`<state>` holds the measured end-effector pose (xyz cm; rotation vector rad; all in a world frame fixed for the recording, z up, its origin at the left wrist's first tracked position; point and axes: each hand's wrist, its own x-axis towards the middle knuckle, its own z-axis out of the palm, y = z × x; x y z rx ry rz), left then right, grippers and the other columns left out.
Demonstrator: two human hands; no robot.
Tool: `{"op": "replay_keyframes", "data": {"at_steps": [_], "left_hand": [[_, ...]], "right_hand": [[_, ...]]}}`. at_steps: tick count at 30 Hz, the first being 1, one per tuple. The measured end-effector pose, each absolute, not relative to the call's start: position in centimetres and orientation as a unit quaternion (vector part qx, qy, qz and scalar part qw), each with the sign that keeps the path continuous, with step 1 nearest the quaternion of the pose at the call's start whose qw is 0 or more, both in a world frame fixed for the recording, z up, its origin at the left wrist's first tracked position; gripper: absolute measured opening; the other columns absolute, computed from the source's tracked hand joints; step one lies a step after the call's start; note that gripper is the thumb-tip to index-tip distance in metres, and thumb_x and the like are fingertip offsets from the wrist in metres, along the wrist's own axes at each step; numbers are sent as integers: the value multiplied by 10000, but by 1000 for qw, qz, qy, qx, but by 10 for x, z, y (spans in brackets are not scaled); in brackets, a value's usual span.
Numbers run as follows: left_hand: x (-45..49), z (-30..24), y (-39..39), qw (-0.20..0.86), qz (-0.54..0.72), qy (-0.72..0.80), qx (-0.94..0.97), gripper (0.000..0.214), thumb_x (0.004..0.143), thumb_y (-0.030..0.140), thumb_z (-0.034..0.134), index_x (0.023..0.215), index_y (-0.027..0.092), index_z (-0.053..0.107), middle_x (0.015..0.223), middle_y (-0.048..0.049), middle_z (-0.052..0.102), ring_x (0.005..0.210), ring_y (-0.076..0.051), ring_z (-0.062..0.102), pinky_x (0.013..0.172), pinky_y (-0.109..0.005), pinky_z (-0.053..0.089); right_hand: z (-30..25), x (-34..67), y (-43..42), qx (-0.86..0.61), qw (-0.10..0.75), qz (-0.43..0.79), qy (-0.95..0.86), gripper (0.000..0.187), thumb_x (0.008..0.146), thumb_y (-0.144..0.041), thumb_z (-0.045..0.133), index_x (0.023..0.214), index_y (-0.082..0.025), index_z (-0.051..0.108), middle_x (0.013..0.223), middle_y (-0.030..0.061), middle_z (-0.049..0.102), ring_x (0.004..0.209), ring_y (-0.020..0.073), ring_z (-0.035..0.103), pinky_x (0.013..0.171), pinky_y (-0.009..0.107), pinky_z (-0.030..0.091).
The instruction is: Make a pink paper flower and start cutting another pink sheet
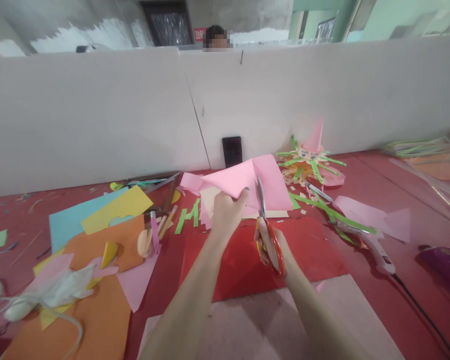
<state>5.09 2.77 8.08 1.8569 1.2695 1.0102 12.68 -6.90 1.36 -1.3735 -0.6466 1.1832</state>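
Note:
My left hand (227,212) pinches the lower edge of a sheet of pink paper (236,179), thumb on top. Closed round the handles of orange-and-yellow scissors (273,250) is my right hand (272,240). The scissors' metal blades point up and away from me, against the pink sheet to the right of my left thumb. A fold or cut edge runs down the sheet there; I cannot tell which. Beneath both hands lies a glossy red sheet (247,270), with green paper strips (187,215) to its upper left.
A white partition (116,115) closes off the far side, a phone (232,151) leaning on it. At right are a paper figure with a pink cone (313,145), a corded glue gun (378,252) and a purple object (444,265). Orange sheets (105,320) pile up at left. A person is beyond.

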Motion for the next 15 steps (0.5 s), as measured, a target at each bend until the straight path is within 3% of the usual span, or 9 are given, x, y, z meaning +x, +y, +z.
{"op": "replay_keyframes", "data": {"at_steps": [15], "left_hand": [[50, 80, 29, 344, 379, 496, 701, 331, 703, 477, 541, 642, 154, 574, 546, -20, 571, 550, -154, 540, 520, -233, 365]], "right_hand": [[20, 125, -72, -609, 573, 487, -253, 436, 707, -593, 506, 556, -200, 393, 314, -96, 285, 233, 54, 274, 259, 181, 247]]}}
